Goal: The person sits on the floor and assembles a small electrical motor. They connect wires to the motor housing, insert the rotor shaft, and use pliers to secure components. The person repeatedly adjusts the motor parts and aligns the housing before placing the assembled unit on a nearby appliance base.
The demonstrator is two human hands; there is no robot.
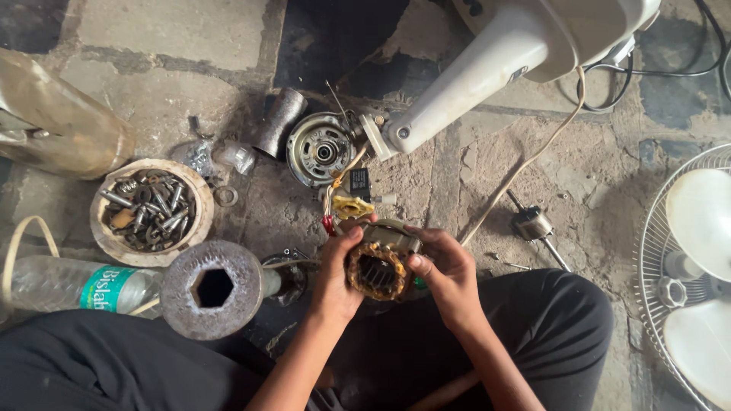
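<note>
A fan motor stator [378,268] with copper windings and a metal ring is held between both hands above my lap. My left hand [336,275] grips its left side, my right hand [445,272] its right side with the thumb on the rim. Coloured wires [339,199] run from the stator up to a small black capacitor [359,183] and the round metal motor cover [320,148] on the stone floor. The white fan stand neck [464,84] ends just right of that cover.
A bowl of bolts and nuts [148,209] sits left, with a plastic water bottle [76,285] and a heavy round metal block [212,289] near my knee. A rotor with shaft [533,227] lies right. A wire fan guard with white blades [689,274] stands at the right edge.
</note>
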